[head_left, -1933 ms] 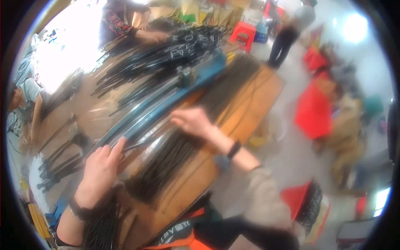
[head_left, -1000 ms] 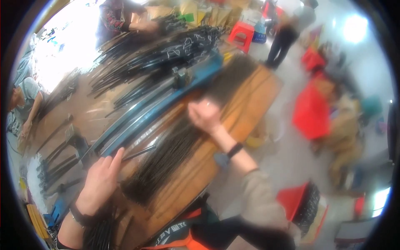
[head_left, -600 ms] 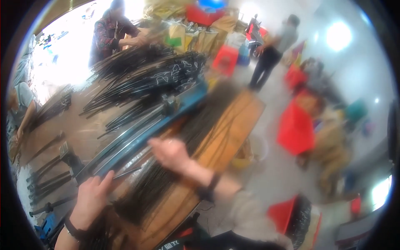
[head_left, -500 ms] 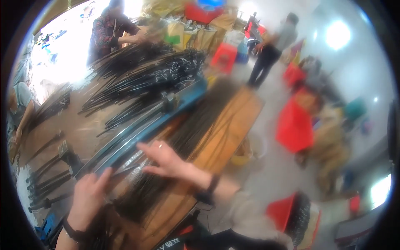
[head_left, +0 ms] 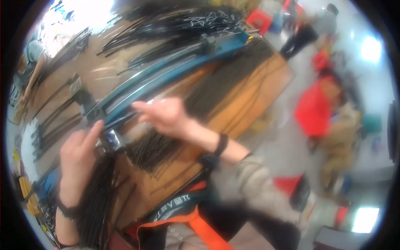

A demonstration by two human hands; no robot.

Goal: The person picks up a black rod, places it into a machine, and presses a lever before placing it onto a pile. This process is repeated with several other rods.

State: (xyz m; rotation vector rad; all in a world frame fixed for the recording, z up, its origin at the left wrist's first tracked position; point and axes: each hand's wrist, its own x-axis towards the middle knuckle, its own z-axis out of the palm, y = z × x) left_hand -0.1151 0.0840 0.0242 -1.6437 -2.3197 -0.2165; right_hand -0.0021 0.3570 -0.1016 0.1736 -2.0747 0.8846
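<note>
In the head view, the left hand (head_left: pixel 79 156) points its index finger at the near end of the blue rail (head_left: pixel 166 80), which lies slantwise across the worktop (head_left: pixel 268 79). The right hand (head_left: pixel 164 116), fingers partly curled, hovers just right of the rail, left of thin dark rods (head_left: pixel 212 89). Blur hides whether either hand pinches anything. Black rods (head_left: pixel 179 33) lie beyond the rail, far side.

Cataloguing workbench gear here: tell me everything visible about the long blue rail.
The long blue rail looks like painted metal, with two parallel strips. It lies diagonally across the brown table, looking bowed. A dark block sits near its far end. The left hand and right hand are near its closer end; blur hides whether either touches it.
</note>
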